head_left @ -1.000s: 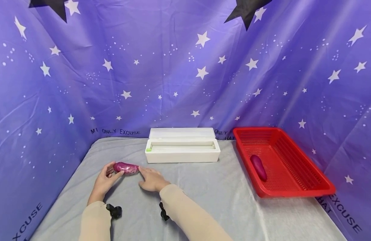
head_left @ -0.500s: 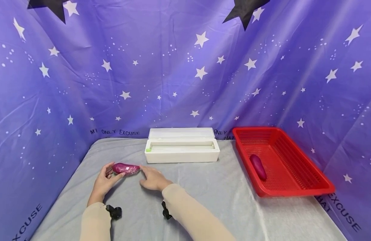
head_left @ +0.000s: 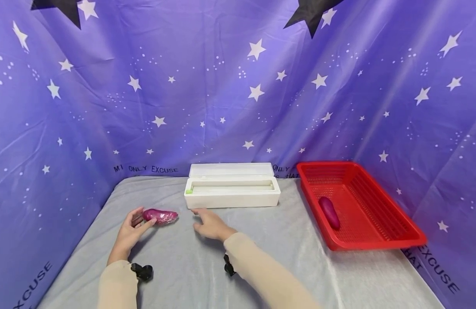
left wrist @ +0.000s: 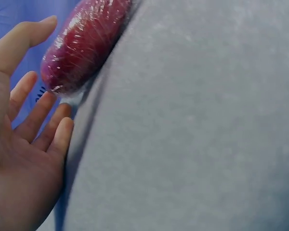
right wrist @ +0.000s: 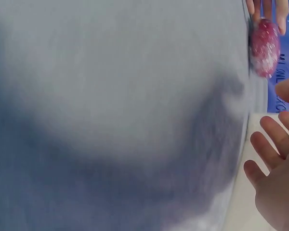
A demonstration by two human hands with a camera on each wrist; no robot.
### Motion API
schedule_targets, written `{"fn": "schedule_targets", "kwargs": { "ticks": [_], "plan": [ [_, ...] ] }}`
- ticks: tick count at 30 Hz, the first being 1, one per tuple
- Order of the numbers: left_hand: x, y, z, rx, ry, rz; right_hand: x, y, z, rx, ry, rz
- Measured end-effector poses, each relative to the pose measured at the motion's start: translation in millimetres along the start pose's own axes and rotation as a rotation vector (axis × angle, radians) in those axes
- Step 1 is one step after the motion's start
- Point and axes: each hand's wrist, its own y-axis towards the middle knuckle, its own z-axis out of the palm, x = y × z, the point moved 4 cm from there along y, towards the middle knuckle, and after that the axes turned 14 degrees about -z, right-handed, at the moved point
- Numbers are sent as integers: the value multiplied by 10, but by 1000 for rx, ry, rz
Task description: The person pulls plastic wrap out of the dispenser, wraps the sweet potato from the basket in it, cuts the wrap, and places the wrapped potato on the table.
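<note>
A plump, elongated purple vegetable in shiny cling film lies on the grey cloth at the left; whether it is an eggplant or a sweet potato I cannot tell. My left hand is at its left end, fingers spread loosely. In the left wrist view the thumb stands apart from the wrapped vegetable. To the right, my right hand hovers with loose fingers and holds nothing. It is just in front of a white cling film dispenser, whose lid is up and whose cutter is green.
A red plastic basket stands at the right, with an unwrapped purple vegetable lying along its left side. Purple star-printed curtains enclose the back and sides of the cloth-covered table.
My right hand has come away from the right end of the wrapped vegetable and moved right, toward the dispenser. The left hand and the vegetable stay nearly in place.
</note>
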Motion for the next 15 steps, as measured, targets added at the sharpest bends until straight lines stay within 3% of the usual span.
{"fn": "schedule_targets", "kwargs": {
  "ticks": [5, 10, 15],
  "plan": [
    [-134, -50, -18, -62, 59, 68, -84, -89, -222, -75, 7, -21],
    [-360, -101, 41, -146, 130, 220, -176, -180, -438, -174, 12, -51],
    [-648, -170, 176, -176, 193, 365, -282, -282, -646, -269, 18, -72]
  ]
}}
